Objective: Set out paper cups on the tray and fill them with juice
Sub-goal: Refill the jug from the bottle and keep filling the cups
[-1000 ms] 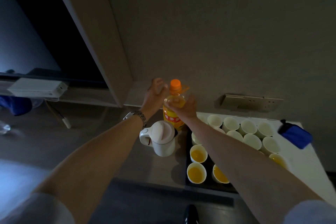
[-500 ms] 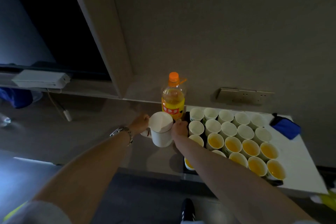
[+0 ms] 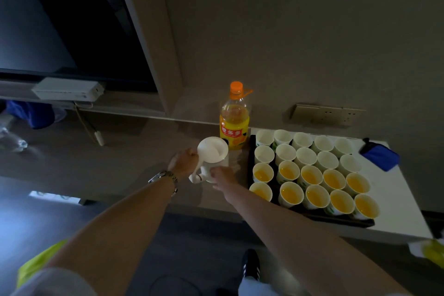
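A black tray (image 3: 250, 151) on the white table holds several paper cups. Those in the two back rows (image 3: 302, 139) look empty, and the front cups (image 3: 312, 196) hold orange juice. Left of the tray stands the capped orange juice bottle (image 3: 234, 120). In front of it is a white lidded jug (image 3: 208, 176). My left hand (image 3: 183, 162) grips the edge of its lid (image 3: 212, 150), which is tilted up. My right hand (image 3: 222, 175) holds the jug's body beside the handle.
A blue cloth (image 3: 379, 156) lies at the table's far right. A wall socket plate (image 3: 329, 114) sits behind the tray. A white box (image 3: 67, 90) with a dangling cable rests on the shelf to the left. My shoe (image 3: 251, 264) shows below the table edge.
Both hands left the juice bottle's top, and the bottle now stands alone. They came down to the white jug, and the jug's lid has tilted up under my left hand.
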Tool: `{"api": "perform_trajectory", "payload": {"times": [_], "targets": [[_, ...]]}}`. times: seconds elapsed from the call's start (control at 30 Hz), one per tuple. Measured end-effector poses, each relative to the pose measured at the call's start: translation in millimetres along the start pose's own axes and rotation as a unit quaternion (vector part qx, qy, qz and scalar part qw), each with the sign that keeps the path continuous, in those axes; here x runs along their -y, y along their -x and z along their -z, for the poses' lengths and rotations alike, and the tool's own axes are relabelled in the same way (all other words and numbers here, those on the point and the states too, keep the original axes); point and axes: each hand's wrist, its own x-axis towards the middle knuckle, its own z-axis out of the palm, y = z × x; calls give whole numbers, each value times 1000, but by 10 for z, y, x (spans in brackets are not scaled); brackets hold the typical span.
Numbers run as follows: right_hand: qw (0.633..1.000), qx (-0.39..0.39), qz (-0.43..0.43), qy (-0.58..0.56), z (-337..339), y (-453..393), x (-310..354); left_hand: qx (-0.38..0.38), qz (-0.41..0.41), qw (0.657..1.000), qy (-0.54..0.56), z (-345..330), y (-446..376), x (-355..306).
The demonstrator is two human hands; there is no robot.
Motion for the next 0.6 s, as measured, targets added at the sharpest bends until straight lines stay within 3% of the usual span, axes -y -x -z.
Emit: {"api": "perform_trajectory", "payload": {"times": [0.13, 0.2, 0.27, 0.37, 0.6], "targets": [[998, 33, -9, -46, -113, 106, 13, -1, 11, 1000, 8, 21, 115, -3], [999, 29, 32, 3, -137, 103, -6, -1, 29, 999, 39, 17, 158, -45], [996, 12, 78, 52, -131, 75, -82, -1, 52, 991, 120, -24, 196, -96], [996, -8, 91, 23, -63, 94, -149, 13, 83, 973, 215, -90, 280, -182], [997, -5, 74, 16, 44, -2, -315, 116, 105, 942, 296, -228, 279, -198]]}}
